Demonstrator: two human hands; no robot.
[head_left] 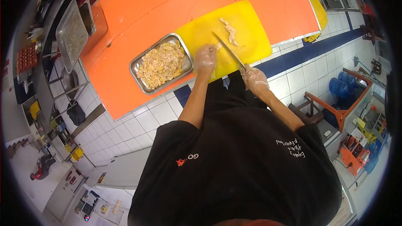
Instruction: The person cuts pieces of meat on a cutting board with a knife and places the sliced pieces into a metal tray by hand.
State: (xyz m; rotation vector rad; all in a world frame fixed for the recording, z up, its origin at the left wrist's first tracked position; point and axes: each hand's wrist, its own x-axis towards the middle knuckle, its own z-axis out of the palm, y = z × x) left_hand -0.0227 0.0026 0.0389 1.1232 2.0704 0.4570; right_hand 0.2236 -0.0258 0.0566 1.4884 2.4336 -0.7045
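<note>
My right hand (254, 79), in a clear plastic glove, is wrapped round the handle of a knife (229, 51), whose blade slants up and left over the yellow cutting board (251, 21). My left hand (205, 60), gloved too, is closed at the board's lower left, with a small pale piece (218, 46) at its fingertips, close to the blade. A pale strip of food (230, 31) lies on the board beyond the knife. Left of my left hand, a metal tray (188, 65) holds many cut pale pieces (161, 65).
The board and tray rest on an orange table (121, 79). A metal tray (72, 33) and an orange container (98, 27) stand at its left end. Blue water bottles (342, 86) are at the right. Far left, a person (43, 167) is in view.
</note>
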